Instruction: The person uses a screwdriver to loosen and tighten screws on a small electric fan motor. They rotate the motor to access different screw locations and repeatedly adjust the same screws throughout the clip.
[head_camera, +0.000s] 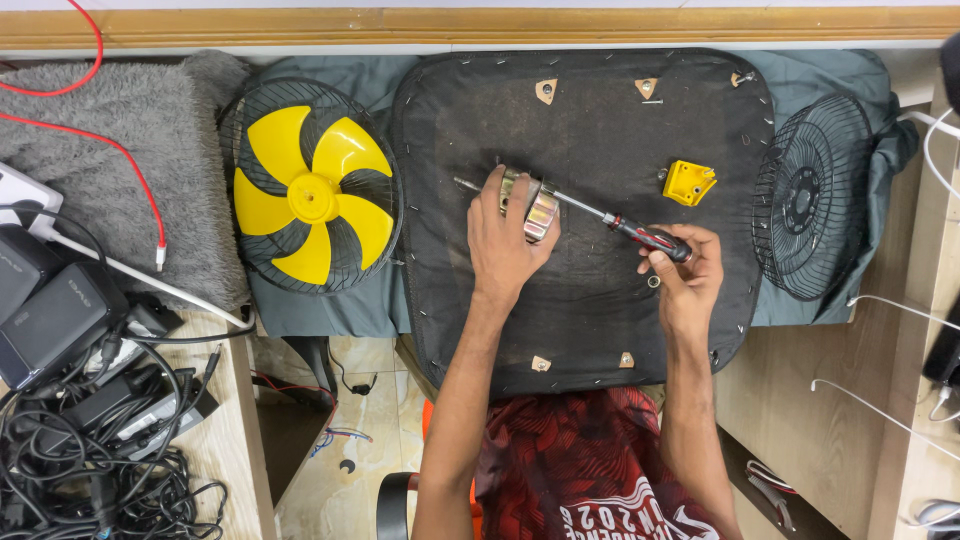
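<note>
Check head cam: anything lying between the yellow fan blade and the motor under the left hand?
Nothing loose. In the head view, only the blade's black wire guard and bare black pad separate the yellow fan blade from the motor held by the left hand.

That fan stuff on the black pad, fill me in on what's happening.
A person is working on a small metal motor part on the black pad. The left hand holds the part down while the right hand grips a red-handled screwdriver whose tip reaches the part. A yellow fan blade in its grille lies left; a yellow plastic piece and an empty grille lie right.
</note>
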